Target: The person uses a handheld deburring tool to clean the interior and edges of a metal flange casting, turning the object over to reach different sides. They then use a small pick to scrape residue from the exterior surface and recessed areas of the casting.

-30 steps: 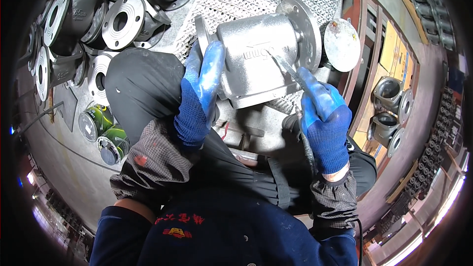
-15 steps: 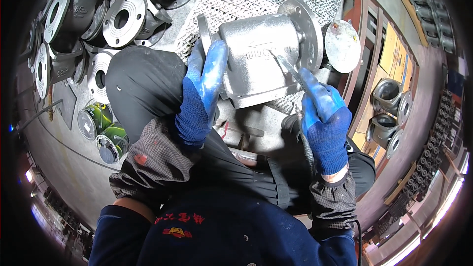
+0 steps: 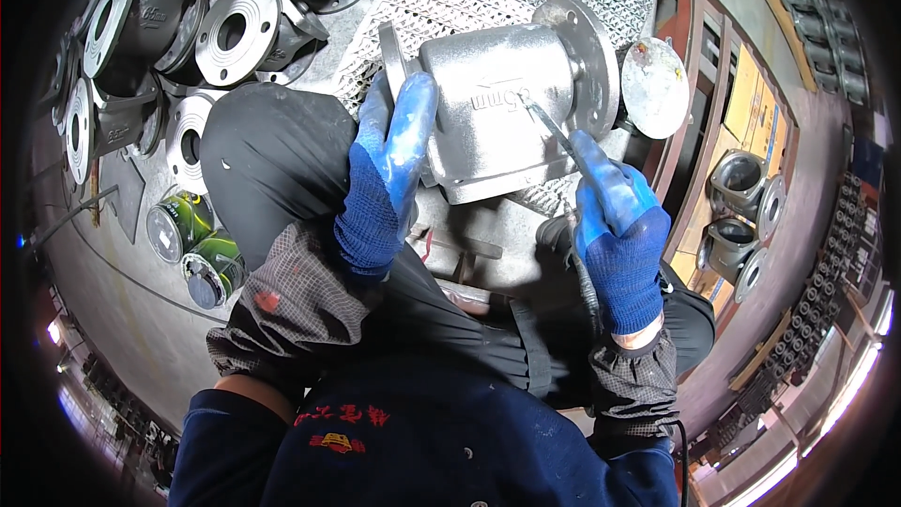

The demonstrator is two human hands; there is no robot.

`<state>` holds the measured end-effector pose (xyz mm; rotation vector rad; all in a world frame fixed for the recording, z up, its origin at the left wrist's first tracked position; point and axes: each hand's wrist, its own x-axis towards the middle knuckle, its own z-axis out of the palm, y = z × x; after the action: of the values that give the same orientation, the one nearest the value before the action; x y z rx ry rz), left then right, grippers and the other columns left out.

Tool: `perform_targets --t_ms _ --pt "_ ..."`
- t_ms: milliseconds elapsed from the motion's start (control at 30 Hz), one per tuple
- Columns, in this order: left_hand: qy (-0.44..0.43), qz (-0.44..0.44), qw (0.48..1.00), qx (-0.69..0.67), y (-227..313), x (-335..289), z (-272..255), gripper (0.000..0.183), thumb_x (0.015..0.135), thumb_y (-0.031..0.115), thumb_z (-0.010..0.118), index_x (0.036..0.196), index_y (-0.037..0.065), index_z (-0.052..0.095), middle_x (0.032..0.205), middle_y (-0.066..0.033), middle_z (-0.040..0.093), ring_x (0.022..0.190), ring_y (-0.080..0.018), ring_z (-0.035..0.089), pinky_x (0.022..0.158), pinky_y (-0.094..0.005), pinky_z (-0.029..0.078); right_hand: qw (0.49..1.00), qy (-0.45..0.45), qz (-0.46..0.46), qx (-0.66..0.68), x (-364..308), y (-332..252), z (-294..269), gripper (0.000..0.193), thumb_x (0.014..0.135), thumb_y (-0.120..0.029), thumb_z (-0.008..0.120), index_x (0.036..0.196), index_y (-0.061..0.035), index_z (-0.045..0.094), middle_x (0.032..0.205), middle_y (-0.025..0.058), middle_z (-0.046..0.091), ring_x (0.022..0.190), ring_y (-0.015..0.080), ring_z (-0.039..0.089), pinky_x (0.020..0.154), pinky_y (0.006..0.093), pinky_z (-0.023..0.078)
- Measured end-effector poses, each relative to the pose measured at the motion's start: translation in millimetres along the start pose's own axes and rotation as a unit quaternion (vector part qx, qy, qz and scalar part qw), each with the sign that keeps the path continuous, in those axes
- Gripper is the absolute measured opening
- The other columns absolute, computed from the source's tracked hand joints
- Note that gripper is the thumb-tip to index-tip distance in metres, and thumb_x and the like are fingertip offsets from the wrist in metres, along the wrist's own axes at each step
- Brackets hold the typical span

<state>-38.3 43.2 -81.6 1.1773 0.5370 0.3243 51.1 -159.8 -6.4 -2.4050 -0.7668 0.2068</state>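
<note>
A silvery cast-metal valve body [image 3: 497, 113] with round end flanges and raised lettering sits in front of me. My left hand [image 3: 398, 136], in a blue coated glove, grips its left end, with the fingers behind the flange and the thumb along the side. In my right hand [image 3: 615, 192], also gloved in blue, is a long thin metal tool [image 3: 556, 131]. The index finger lies stretched along this tool. Its tip meets the valve body's surface close to the raised lettering. The tool's rear part runs down below the right hand toward my lap.
Several similar grey castings [image 3: 239, 33] crowd the upper left. Two green cans [image 3: 214, 268] stand by my left knee. A patterned metal sheet [image 3: 413, 5] lies beyond the valve body. To the right are a paint-stained round disc [image 3: 654, 89] and a reddish frame [image 3: 678, 131].
The valve body has shifted very slightly to the right. The tool's tip has moved a little along the surface near the lettering, and both hands keep their hold.
</note>
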Motion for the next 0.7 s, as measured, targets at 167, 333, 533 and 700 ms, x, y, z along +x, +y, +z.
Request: perform_targets --t_ms 167,333,533,700 --pt "-0.048 0.107 0.99 0.084 -6 4 -4 0.044 0.099 0.02 0.049 0.136 -0.001 0.039 0.116 -0.0095 0.055 0.102 -0.0139 0.056 0.088 -0.0249 0.048 1.0 0.006 -0.019 -0.016 -2 -1 2 0.051 0.074 0.007 0.06 0.121 -0.0121 0.064 0.09 0.0182 0.066 0.076 0.0326 0.066 0.068 0.0362 0.054" --pt "-0.027 0.061 0.998 0.002 -15 1 -7 0.046 0.099 0.019 0.049 0.138 -0.001 0.035 0.121 -0.01 0.053 0.107 -0.0147 0.055 0.093 -0.0251 0.046 0.989 -0.043 -0.048 -0.134 -1 -12 -2 0.052 0.076 0.001 0.059 0.125 -0.0139 0.06 0.096 0.0181 0.066 0.078 0.0322 0.066 0.067 0.038 0.054" --pt "0.001 0.017 1.0 -0.016 -5 2 1 0.044 0.099 0.018 0.05 0.137 0.0 0.037 0.12 -0.0097 0.054 0.107 -0.0149 0.055 0.093 -0.0253 0.047 0.975 -0.085 -0.045 -0.199 0 -22 1 0.051 0.076 -0.001 0.056 0.126 -0.0125 0.058 0.094 0.0148 0.065 0.075 0.0316 0.065 0.062 0.0396 0.053" --pt "-0.005 0.006 0.999 -0.031 5 2 6 0.045 0.098 0.02 0.052 0.135 -0.001 0.04 0.116 -0.0089 0.055 0.102 -0.0141 0.056 0.088 -0.0252 0.048 0.978 -0.069 -0.058 -0.189 7 -23 0 0.047 0.077 0.001 0.056 0.122 -0.0096 0.06 0.091 0.0156 0.064 0.074 0.032 0.063 0.063 0.0394 0.051"
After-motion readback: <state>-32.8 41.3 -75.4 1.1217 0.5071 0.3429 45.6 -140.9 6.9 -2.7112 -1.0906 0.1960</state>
